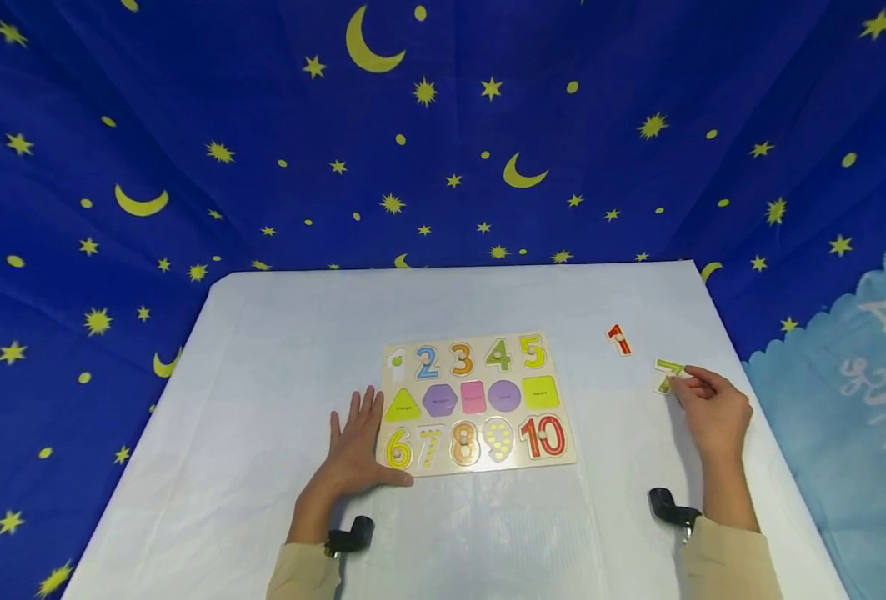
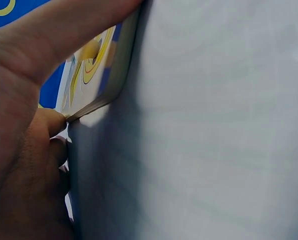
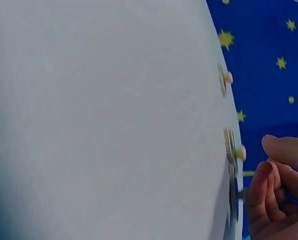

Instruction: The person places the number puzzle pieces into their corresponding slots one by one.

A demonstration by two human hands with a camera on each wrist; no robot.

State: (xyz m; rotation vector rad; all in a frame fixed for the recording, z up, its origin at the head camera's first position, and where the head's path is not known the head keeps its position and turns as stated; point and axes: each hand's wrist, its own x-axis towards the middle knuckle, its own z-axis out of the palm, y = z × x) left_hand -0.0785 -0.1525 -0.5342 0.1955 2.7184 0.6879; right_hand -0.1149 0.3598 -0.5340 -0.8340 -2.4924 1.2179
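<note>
A wooden number puzzle board [image 1: 513, 371] lies on the table, with knobbed numbers in most of its recesses. The 1, 7 and 9 recesses hold no pieces. My left hand [image 1: 355, 454] rests at the board's left edge, fingers spread, the thumb along its front corner; the left wrist view shows that hand [image 2: 19, 100] against the board's side. To the right, my right hand [image 1: 716, 408] hovers at a green 7 piece [image 1: 668, 365], partly covering it. In the right wrist view, the bent thumb and fingers [image 3: 259, 192] stand just apart from the wooden knob [image 3: 241, 152].
A red 1 piece [image 1: 618, 340] lies beyond the 7. Another flat piece [image 3: 233, 195] shows beside the 7 in the right wrist view. The white-covered table [image 1: 300, 317] meets a blue star-patterned cloth [image 1: 450, 108] at its back.
</note>
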